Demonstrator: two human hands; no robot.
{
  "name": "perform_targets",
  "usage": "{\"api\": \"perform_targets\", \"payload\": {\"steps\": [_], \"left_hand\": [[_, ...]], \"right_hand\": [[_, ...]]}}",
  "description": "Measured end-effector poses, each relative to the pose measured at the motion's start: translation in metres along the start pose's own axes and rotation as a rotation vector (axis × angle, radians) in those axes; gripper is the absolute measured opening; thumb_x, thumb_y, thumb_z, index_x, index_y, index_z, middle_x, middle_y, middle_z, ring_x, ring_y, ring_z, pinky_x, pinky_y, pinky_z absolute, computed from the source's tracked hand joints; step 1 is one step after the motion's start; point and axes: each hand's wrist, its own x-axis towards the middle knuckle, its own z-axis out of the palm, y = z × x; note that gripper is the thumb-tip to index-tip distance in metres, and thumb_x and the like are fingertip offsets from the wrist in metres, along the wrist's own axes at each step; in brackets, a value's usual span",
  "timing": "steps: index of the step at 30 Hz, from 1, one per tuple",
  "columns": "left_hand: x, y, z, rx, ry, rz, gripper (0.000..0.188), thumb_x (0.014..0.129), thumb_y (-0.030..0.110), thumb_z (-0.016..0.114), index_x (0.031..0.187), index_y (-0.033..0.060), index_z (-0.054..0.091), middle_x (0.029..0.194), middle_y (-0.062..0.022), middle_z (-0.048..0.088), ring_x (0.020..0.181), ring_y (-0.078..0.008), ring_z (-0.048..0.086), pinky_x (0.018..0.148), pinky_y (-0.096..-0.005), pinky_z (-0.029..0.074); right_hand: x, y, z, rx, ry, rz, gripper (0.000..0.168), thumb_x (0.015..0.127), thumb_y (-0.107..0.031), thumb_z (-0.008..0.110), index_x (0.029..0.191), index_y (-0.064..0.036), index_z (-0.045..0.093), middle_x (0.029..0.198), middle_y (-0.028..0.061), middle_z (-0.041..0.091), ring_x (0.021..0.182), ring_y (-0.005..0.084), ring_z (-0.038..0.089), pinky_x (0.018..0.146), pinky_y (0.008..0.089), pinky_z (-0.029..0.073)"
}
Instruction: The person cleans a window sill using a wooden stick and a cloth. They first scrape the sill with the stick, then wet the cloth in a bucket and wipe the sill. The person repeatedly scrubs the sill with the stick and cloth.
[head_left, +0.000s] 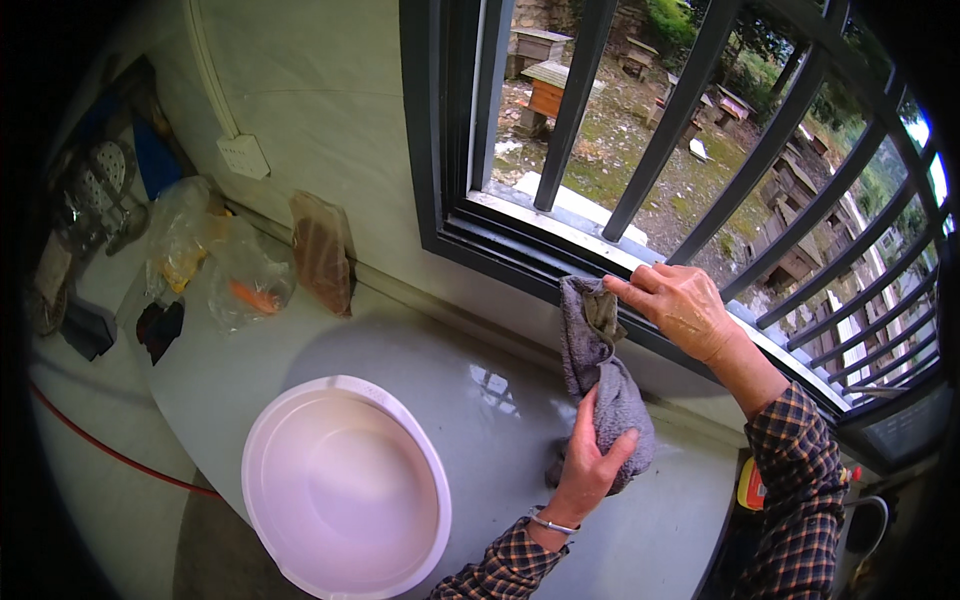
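Observation:
A damp grey cloth (626, 405) hangs bunched at the edge of a dark metal window frame (499, 266), above a grey tabletop. My left hand (589, 457), with a metal bracelet at the wrist, grips the lower, thicker part of the cloth between thumb and fingers. My right hand (679, 304) is higher, at the window sill, and pinches the cloth's upper corner by the frame. Left of my hands, a pale pink plastic basin (345, 487) stands near the table's front edge; no objects show inside it.
Dark bars (660, 127) cross the window, with beehives outside. Plastic bags (247, 277), a brown packet (321, 255) and a perforated metal skimmer (105, 169) are at the left. A socket strip (244, 156) is on the wall. A yellow container (750, 484) stands past the table's right edge.

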Motion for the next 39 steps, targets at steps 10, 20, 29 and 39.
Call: {"api": "perform_targets", "payload": {"steps": [10,20,29,39], "left_hand": [[0.029,0.021,-0.037,-0.102,0.188,0.163,0.061,0.091,0.012,0.063,0.144,-0.0027,0.037,0.132,-0.0104,0.051,0.118,-0.0177,0.05,0.107,-0.0321,0.037],[0.038,0.021,-0.049,0.027,0.27,0.21,0.061,0.09,0.01,0.062,0.144,-0.0031,0.037,0.133,-0.0113,0.051,0.119,-0.0189,0.049,0.107,-0.0322,0.037],[0.008,-0.003,-0.025,0.009,0.001,0.051,0.068,0.091,0.012,0.063,0.148,-0.0036,0.031,0.14,-0.0121,0.045,0.128,-0.0189,0.044,0.112,-0.032,0.032],[0.038,0.034,-0.039,-0.075,0.148,0.22,0.058,0.089,0.008,0.062,0.142,-0.0027,0.04,0.128,-0.0104,0.053,0.113,-0.0169,0.052,0.104,-0.0316,0.04]], "right_hand": [[0.105,-0.018,0.03,0.056,0.082,-0.049,0.046,0.085,-0.011,0.059,0.131,-0.016,0.058,0.09,0.0043,0.058,0.085,0.0222,0.065,0.064,0.0362,0.055],[0.142,-0.035,0.06,0.253,0.186,0.074,0.032,0.093,-0.014,0.053,0.121,-0.022,0.065,0.09,0.0053,0.062,0.081,0.0249,0.068,0.065,0.0408,0.055],[0.082,-0.006,0.017,0.127,0.06,0.036,0.03,0.091,-0.012,0.055,0.117,-0.024,0.066,0.093,0.0024,0.065,0.088,0.0229,0.07,0.067,0.0373,0.056],[0.125,-0.04,0.041,0.252,0.202,0.161,0.032,0.089,-0.012,0.057,0.117,-0.024,0.065,0.085,0.006,0.061,0.077,0.0271,0.068,0.06,0.04,0.054]]}}
